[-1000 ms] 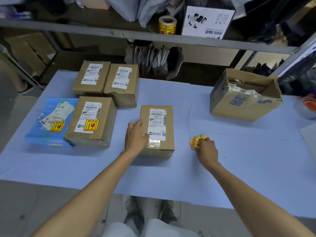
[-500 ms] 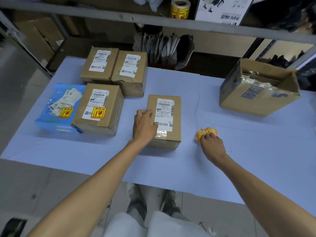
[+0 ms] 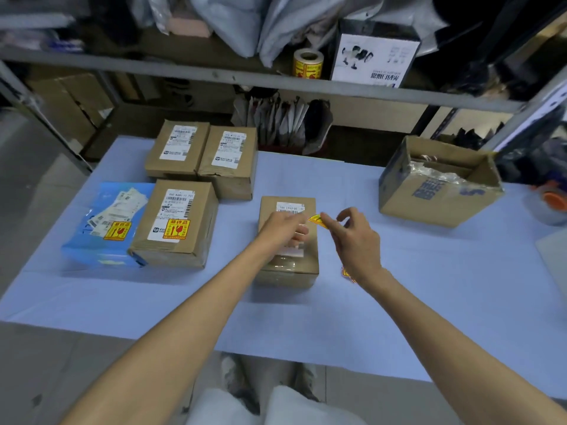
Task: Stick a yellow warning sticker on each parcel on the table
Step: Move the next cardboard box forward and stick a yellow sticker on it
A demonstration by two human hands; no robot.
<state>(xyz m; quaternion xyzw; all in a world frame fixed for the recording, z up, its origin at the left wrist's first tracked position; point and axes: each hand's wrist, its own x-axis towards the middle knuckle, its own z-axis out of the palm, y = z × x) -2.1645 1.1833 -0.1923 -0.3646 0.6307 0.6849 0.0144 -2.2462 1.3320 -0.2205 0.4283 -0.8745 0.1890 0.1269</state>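
**Yellow sticker** [image 3: 317, 220]: held in the air over the 1 o'clock corner of the centre parcel [image 3: 287, 273].
**Right hand** [image 3: 357, 240]: thumb and forefinger pinch the sticker; the other fingers are loosely curled.
**Left hand** [image 3: 280, 230]: above the parcel top, fingers reaching the sticker's edge (blurred, so its grip cannot be told).
**Spare stickers** [image 3: 346, 273]: on the table [image 3: 306, 326] at the parcel's 4 o'clock, partly hidden by the right wrist.
**At 9 o'clock:** stickered box [image 3: 176, 222] and stickered blue mailer [image 3: 104, 228].
**At 11 o'clock:** two white-labelled boxes [image 3: 178, 147].
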